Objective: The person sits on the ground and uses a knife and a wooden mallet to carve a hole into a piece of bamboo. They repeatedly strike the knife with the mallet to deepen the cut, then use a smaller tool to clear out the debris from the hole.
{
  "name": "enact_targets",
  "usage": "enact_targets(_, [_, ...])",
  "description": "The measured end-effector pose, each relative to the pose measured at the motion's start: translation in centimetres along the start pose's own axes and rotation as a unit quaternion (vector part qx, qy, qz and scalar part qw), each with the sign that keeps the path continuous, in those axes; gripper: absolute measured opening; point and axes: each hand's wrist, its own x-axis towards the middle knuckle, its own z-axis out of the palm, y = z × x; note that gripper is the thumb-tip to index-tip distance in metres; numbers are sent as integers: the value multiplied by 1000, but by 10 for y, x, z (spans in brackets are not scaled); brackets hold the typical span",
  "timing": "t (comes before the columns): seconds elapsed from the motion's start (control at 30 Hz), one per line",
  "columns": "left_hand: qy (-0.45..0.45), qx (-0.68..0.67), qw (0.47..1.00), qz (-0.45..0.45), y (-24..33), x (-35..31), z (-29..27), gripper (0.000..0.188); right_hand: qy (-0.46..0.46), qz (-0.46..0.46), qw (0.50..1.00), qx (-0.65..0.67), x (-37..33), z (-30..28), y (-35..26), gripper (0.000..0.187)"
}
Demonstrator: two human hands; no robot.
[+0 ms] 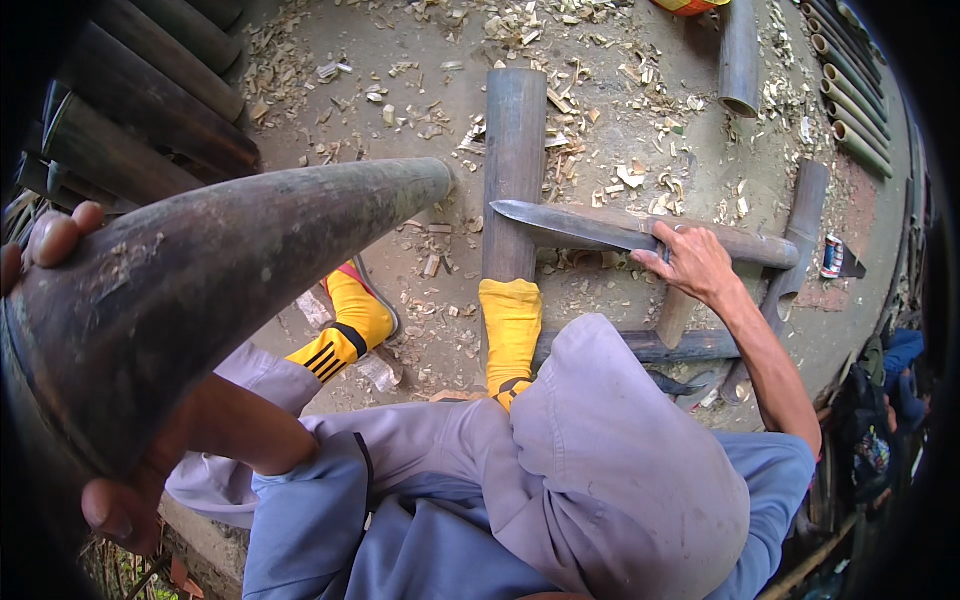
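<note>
My left hand (128,500) grips a thick, dark bamboo tube (230,230) from both sides, the thumb low and the fingertips over the top. The tube runs large from the left edge toward the middle, its far end close to the ground. My right hand (695,262) is closed round the handle of a large knife (570,226), which the fingers mostly hide. The blade points left, and its tip overlaps another bamboo tube (515,150). Whether they touch I cannot tell. My foot in a yellow sock (510,325) is at that tube's near end.
Pale wood chips (630,178) litter the ground. Dark bamboo tubes (150,110) are stacked at the far left. A bamboo frame (750,243) lies around my right hand. Thinner poles (850,110) lie at the far right, and a small can (832,257) stands nearer.
</note>
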Motion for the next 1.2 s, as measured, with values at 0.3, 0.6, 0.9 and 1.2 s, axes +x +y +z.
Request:
enact_targets(0.3, [44, 12, 999, -11, 0, 1, 0, 97, -4, 5, 1000, 10, 1, 3, 2, 62])
enact_targets(0.6, [-32, -51, 998, -5, -2, 11, 11, 100, -48, 8, 998, 37, 9, -17, 0, 62])
enact_targets(0.9, [-40, -29, 999, 12, -6, 8, 17, 100, -43, 10, 987, 152, 5, 0, 38, 57])
enact_targets(1.2, [-56, -45, 997, 26, 6, -1, 17, 97, 155, 238, 911, 299, -66, 34, 56, 36])
